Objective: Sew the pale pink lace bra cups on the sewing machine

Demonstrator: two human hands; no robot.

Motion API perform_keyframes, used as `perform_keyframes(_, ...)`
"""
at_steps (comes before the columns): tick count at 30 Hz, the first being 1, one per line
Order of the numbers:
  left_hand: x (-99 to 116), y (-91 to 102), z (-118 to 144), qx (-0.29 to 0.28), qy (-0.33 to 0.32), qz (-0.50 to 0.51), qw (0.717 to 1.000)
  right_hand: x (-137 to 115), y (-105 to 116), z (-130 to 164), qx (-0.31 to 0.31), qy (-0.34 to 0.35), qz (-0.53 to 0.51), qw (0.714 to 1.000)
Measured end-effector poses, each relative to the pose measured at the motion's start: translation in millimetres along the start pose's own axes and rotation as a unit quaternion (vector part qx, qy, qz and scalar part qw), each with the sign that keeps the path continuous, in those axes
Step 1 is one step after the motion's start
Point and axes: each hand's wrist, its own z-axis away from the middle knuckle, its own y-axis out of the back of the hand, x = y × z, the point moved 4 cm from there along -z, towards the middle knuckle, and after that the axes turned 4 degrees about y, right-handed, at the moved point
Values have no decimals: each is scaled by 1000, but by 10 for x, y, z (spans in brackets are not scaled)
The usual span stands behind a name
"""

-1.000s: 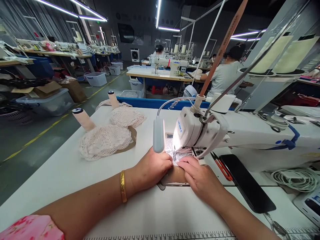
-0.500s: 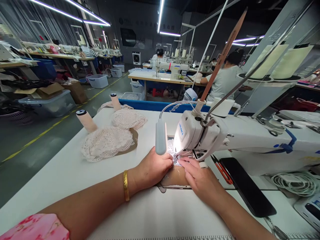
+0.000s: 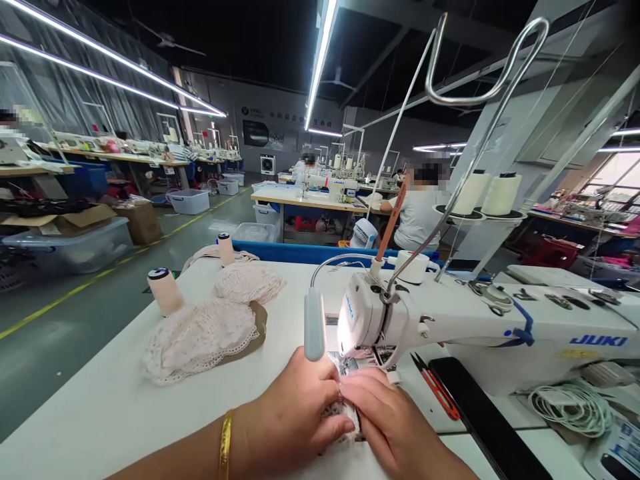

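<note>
White lace fabric lies in front of the needle area of a white sewing machine, mostly covered by my hands. My left hand grips its left side, the thumb lying over the lace and the fingers curled. From the right, my right hand holds the same lace with fingers pressed together, their tips meeting those of the left hand. A grey lamp shines just above the left hand. The needle tip and the fabric's underside are hidden.
Lace pieces and thread cones sit on the white table's left side. Red-handled snips, a black phone and a coiled cable lie right. A co-worker sits ahead, beyond a blue trough.
My view has tilted upward. My hands have drawn together in front of the needle, and lace shows between them where a brown piece lay before. My left thumb now rests on the lace.
</note>
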Motion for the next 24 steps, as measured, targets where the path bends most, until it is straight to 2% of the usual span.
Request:
perform_keyframes(3,2,24,11,-18,11,24,999,21,-22,6,-36,-31,0,999)
perform_keyframes(7,-49,-5,12,-35,25,7,999,82,-3,72,-84,-67,29,994)
perform_keyframes(11,-66,-80,6,-4,-12,-11,1000,99,52,104,-70,-49,11,996)
perform_keyframes(16,-26,-126,12,13,-57,22,998,95,90,93,-64,-49,2,997)
perform_keyframes(24,17,-143,30,18,-46,12,999,122,96,112,-68,-52,19,996)
